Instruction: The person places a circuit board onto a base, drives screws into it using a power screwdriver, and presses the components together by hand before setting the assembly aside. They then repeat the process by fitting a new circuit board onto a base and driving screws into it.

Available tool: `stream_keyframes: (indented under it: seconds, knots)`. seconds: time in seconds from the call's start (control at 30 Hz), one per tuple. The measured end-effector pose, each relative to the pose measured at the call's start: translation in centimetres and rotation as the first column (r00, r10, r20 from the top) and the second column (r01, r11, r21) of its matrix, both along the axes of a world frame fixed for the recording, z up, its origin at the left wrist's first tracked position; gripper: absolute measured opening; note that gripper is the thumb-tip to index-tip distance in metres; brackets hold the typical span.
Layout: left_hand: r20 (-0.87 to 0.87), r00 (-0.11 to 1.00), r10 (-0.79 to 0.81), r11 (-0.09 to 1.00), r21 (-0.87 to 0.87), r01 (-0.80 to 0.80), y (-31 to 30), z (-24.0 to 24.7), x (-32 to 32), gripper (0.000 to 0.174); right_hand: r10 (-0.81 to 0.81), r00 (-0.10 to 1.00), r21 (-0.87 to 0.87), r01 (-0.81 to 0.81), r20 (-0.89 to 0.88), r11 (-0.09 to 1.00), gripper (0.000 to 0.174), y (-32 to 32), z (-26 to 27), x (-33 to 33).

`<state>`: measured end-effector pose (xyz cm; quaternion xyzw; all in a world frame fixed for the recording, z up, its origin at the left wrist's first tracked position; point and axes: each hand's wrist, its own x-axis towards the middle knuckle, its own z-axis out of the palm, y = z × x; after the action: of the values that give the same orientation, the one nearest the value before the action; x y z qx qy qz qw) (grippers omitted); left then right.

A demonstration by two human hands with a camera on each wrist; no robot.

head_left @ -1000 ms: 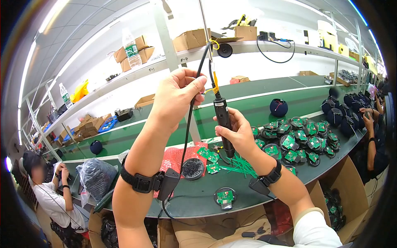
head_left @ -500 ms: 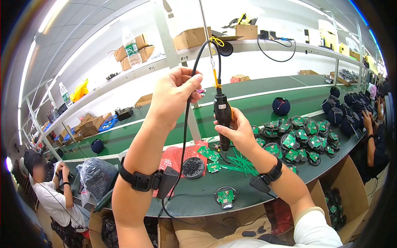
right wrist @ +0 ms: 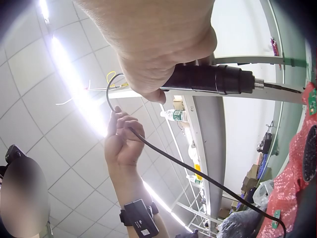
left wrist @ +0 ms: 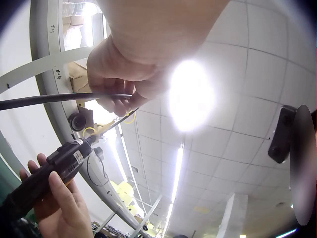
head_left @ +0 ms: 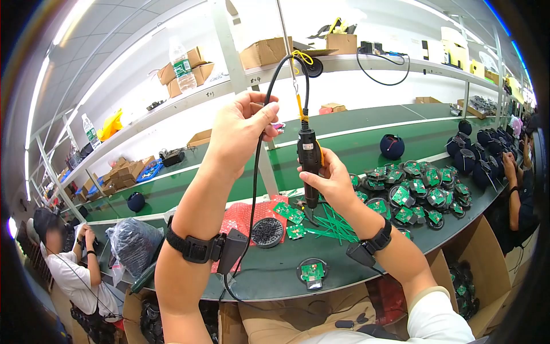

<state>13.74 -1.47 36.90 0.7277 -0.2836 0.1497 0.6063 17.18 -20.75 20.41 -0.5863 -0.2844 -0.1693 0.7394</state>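
My left hand (head_left: 243, 123) pinches a black cable (head_left: 271, 80) between thumb and fingers. The cable arcs over at the top and runs down into a black electric screwdriver (head_left: 308, 150), held upright with its bit downward. My right hand (head_left: 335, 180) grips the screwdriver's body, the thumb lying across its front. A yellow tie (head_left: 299, 108) joins the tool's top to a thin metal hook hanging from above. In the right wrist view the metal bit (right wrist: 282, 88) sticks out of the tip. From the left wrist view, the screwdriver (left wrist: 49, 171) lies across the right fingers.
Below on the bench are a round part with a green circuit board (head_left: 313, 272), a dish of small dark pieces (head_left: 267, 232), red bubble wrap (head_left: 235, 221) and green strips (head_left: 335, 226). A heap of board assemblies (head_left: 409, 192) stands right. Other people sit at both sides.
The screwdriver has risen slightly and turned in my right hand. The cable, earlier nearly straight beside the hook, now bends in a wide arch. My left hand has shifted slightly left, still pinching it.
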Motion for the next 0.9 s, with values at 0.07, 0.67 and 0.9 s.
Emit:
stream_keyframes:
  seconds: [0.07, 0.67, 0.9]
  knots:
    - [0.001, 1.000, -0.004, 1.000, 0.000, 0.004, 0.01, 0.00, 0.06, 0.025, 0.000, 1.000, -0.002, 0.000, -0.003, 1.000, 0.060, -0.01, 0.10, -0.07]
    - [-0.013, 1.000, 0.003, 1.000, -0.004, -0.003, 0.09, -0.06, 0.46, 0.025, -0.002, 1.000, 0.003, 0.002, -0.012, 1.000, 0.056, -0.02, 0.12, 0.03]
    - [-0.014, 1.000, 0.005, 1.000, -0.019, -0.005, 0.23, -0.09, 0.53, 0.020, 0.211, 0.975, 0.102, -0.203, -0.068, 0.974, 0.056, -0.53, 0.57, 0.03]
